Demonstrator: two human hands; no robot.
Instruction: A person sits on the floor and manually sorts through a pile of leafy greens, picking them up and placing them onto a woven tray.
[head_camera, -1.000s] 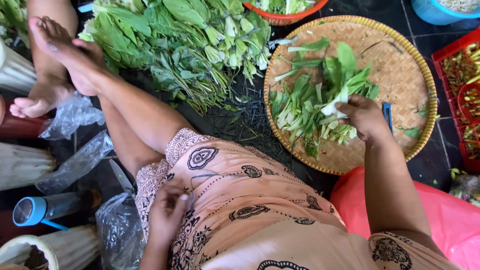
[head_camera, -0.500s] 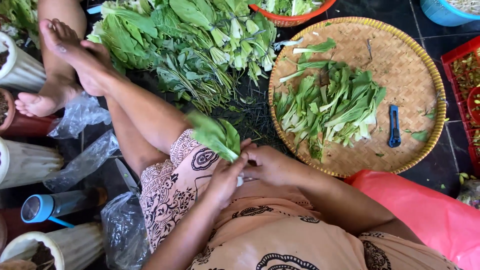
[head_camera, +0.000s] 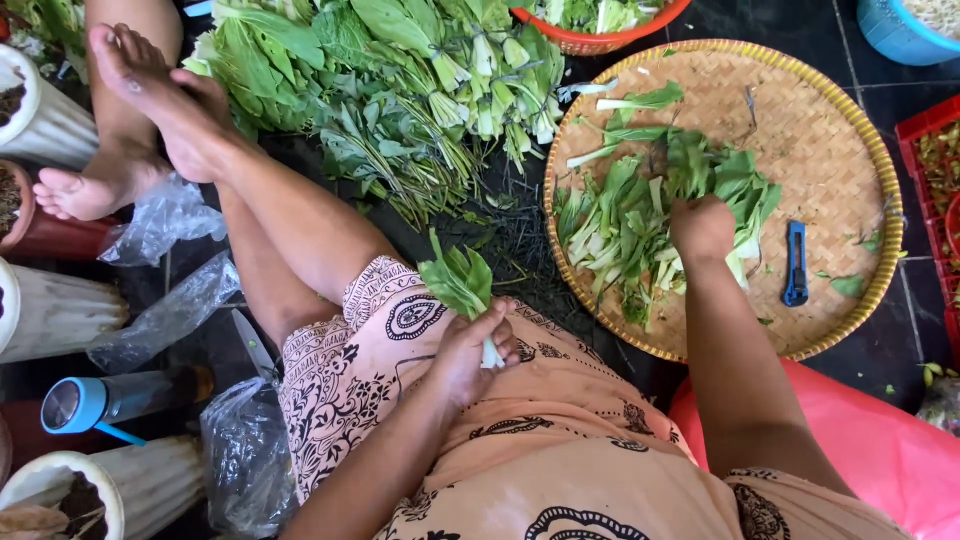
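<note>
Head view shows the left hand (head_camera: 468, 352) closed around a small bunch of greens (head_camera: 458, 282) over the lap, while the right hand (head_camera: 703, 228) grasps cut leaves (head_camera: 625, 235) piled on the woven tray (head_camera: 820, 120).

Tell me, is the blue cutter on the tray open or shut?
Cannot tell. The cutter lies flat on the tray, apart from the right hand; no blade can be made out.
</note>
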